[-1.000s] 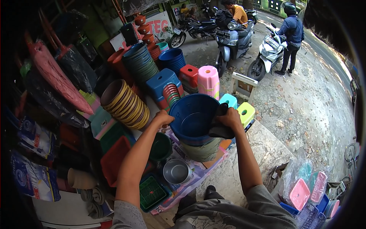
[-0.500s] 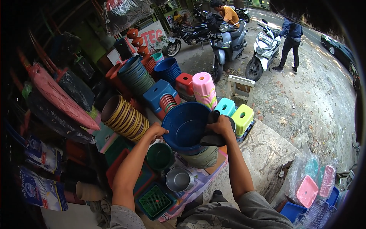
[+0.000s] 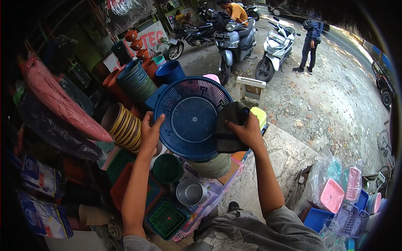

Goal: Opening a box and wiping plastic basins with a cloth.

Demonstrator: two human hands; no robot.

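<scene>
A round blue plastic basket (image 3: 194, 119) with slotted sides and a perforated bottom is tilted toward me between my hands. My left hand (image 3: 150, 133) grips its left rim, thumb toward the inside. In my right hand (image 3: 246, 129) is a dark folded cloth (image 3: 229, 136), pressed against the basket's right side; its fingers are partly hidden by the cloth. Below the basket's near rim shows a grey-green rounded thing (image 3: 211, 166), mostly covered. Closer to me stand a dark green pot (image 3: 167, 168) and a silver pot (image 3: 191, 192).
Stacked yellow-brown pots (image 3: 122, 127) and blue-green buckets (image 3: 136, 81) stand left. A green basket (image 3: 167, 218) lies near me. At lower right are wrapped trays, one pink (image 3: 332, 195). Beyond are a white stool (image 3: 250, 90), parked motorbikes (image 3: 276, 48) and people.
The slotted basket now shows between my hands, where a smooth-looking blue basin was. It sits higher and tilts more toward me. The dark cloth in my right hand hangs more broadly.
</scene>
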